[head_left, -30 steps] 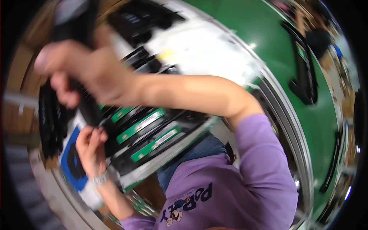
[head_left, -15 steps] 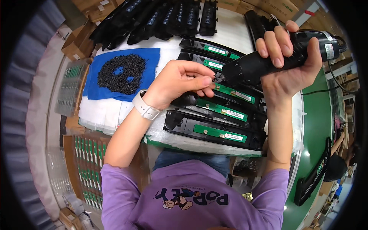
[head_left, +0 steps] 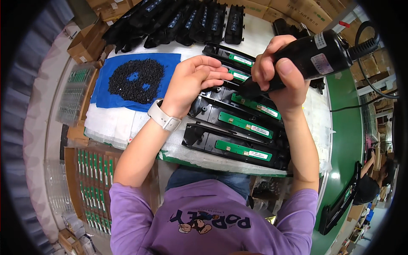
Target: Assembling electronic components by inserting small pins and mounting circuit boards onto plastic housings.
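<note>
My left hand (head_left: 196, 80) has moved off the electric screwdriver (head_left: 312, 55)'s tip, fingers loose, nothing visible held. Now my right hand (head_left: 291, 91) alone grips it, nose angled over a black plastic housing (head_left: 221, 94) on the worktop (head_left: 112, 121).

Bold dark lettering (head_left: 239, 221) ran upside down across the shirt (head_left: 212, 193), lower centre of the frame, with a smaller line above it. Two pale stickers (head_left: 321, 63) stood on the black tool (head_left: 304, 53), upper right, and white labels (head_left: 258, 155) on the green boards (head_left: 224, 145), centre, their print too small to read. A carton (head_left: 293, 10), upper right, bore dark characters.
</note>
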Demonstrator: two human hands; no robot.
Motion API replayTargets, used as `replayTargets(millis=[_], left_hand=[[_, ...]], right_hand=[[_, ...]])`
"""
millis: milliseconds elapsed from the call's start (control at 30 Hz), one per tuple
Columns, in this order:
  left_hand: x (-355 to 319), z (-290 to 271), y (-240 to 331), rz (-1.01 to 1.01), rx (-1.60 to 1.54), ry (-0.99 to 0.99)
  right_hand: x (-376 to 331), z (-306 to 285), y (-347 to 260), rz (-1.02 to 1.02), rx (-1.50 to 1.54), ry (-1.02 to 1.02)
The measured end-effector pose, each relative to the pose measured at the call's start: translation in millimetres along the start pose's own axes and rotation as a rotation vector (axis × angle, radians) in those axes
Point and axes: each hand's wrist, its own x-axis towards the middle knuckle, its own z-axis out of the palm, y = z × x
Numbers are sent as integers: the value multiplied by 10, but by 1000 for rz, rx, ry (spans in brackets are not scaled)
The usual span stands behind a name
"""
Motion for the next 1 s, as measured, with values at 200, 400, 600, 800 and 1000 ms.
replayTargets(millis=[200, 400, 600, 800, 1000], left_hand=[[-19, 29, 12, -14, 20, 22], [-45, 25, 32, -52, 76, -38], [-17, -15, -1, 2, -44, -47], [9, -9, -66, -32, -63, 23], [-2, 36, -80, 48, -6, -21]], right_hand=[[-5, 26, 49, 36, 12, 34], [22, 54, 57, 40, -15, 47], [35, 65, 54, 198, -258, -113], [38, 142, 104, 186, -227, -115], [2, 182, 58, 94, -317, -123]])
